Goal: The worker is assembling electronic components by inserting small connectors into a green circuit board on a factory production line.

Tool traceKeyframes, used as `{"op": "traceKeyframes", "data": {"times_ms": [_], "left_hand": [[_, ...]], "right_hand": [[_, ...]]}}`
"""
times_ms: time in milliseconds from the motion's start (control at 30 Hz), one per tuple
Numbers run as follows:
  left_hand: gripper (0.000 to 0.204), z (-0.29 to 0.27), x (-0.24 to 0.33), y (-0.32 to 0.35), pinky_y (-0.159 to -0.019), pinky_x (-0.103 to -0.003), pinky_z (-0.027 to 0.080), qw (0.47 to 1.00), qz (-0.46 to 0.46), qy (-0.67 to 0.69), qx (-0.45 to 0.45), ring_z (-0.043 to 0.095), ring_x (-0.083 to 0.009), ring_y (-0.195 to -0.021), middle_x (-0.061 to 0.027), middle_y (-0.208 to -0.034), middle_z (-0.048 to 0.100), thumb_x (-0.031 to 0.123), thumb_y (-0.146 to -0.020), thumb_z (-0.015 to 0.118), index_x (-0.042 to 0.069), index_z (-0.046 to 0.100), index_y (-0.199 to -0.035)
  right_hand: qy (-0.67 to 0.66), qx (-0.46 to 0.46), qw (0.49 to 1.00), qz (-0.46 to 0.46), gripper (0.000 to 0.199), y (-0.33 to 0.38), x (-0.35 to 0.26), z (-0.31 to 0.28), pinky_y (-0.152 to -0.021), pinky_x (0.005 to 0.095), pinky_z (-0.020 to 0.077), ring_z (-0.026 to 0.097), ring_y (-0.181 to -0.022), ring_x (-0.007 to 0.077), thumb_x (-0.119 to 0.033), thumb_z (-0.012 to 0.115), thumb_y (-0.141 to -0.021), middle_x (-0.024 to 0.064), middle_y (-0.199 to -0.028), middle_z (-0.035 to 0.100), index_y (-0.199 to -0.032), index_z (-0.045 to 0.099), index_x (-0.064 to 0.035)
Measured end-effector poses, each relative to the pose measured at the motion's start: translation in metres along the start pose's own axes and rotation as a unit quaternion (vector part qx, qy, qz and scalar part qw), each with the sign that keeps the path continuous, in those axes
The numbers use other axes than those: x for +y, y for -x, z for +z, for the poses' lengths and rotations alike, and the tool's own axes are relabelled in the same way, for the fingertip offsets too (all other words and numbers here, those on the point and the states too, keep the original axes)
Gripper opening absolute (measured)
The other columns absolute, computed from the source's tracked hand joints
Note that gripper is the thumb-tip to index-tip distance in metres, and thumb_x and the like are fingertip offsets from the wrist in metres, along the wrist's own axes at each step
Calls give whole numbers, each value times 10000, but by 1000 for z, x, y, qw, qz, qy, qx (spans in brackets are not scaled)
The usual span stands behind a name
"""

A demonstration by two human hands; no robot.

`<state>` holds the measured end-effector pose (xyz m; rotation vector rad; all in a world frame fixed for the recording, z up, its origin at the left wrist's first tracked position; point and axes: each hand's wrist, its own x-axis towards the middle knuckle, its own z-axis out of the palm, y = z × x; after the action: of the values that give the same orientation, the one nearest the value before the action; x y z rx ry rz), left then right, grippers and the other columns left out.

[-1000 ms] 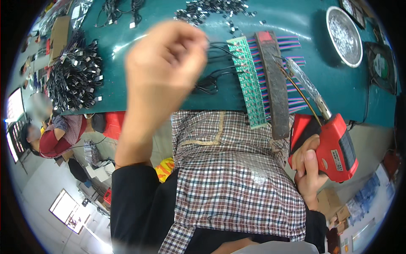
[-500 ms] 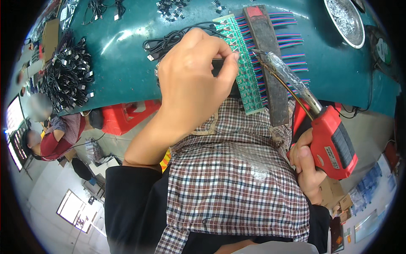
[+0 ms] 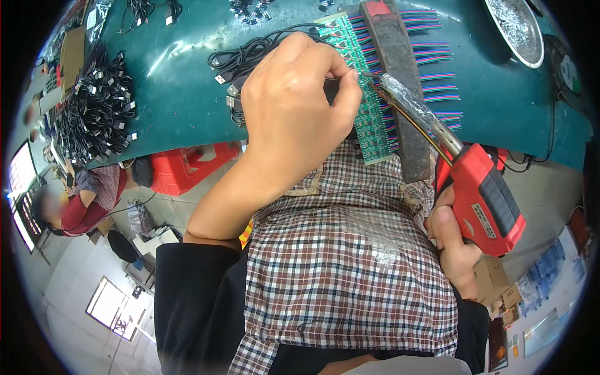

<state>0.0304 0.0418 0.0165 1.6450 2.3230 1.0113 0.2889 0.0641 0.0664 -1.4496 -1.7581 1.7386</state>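
Note:
My left hand pinches thumb and forefinger together over the long green circuit board. A black USB cable runs behind its fingers; the pinched end is mostly hidden. Low on the right, my right hand grips a red soldering gun by its handle. The gun's barrel slants up and left, with its tip beside the board close to my left fingertips. A dark heavy bar lies along the board over striped ribbon wires that stick out to the right. Several wired cables trail left from the board's far end.
A big heap of black USB cables lies at the table's left. Small connectors sit at the far edge. A metal bowl with silvery bits stands far right. Below the table edge is a red stool; a co-worker sits left.
The soldering gun's tip has moved slightly left, closer to my left fingertips. My left hand has shifted a little right against the board. The whole view has moved slightly.

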Motion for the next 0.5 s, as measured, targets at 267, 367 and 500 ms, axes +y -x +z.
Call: {"op": "traceKeyframes", "data": {"times_ms": [267, 367, 500], "left_hand": [[131, -4, 3, -2, -549, -306, 473, 1000, -2, -16, -17, 599, -190, -620, -41, -715, 584, 74, -731, 758, 64, 630, -708], [108, -6, 4, -2, -563, -246, 484, 999, -5, -31, -32, 608, -125, -625, -18, -734, 618, 73, -770, 759, 51, 656, -744], [107, -5, 3, -2, -562, -246, 481, 999, -5, -26, -31, 607, -124, -627, -18, -731, 614, 74, -769, 760, 53, 658, -744]], "right_hand": [[34, -5, 999, -8, 127, -3, -1, 0, -472, 234, 359, 440, -496, 77, -113, 619, -919, 26, -668, 509, -924, 553, -4], [51, 3, 999, -19, 124, -1, -1, 0, -476, 238, 364, 440, -501, 79, -107, 619, -918, 32, -692, 513, -935, 545, -9], [42, -3, 998, -47, 137, 1, 3, -5, -487, 248, 374, 422, -499, 83, -100, 608, -925, 45, -746, 509, -973, 513, -13]]}}
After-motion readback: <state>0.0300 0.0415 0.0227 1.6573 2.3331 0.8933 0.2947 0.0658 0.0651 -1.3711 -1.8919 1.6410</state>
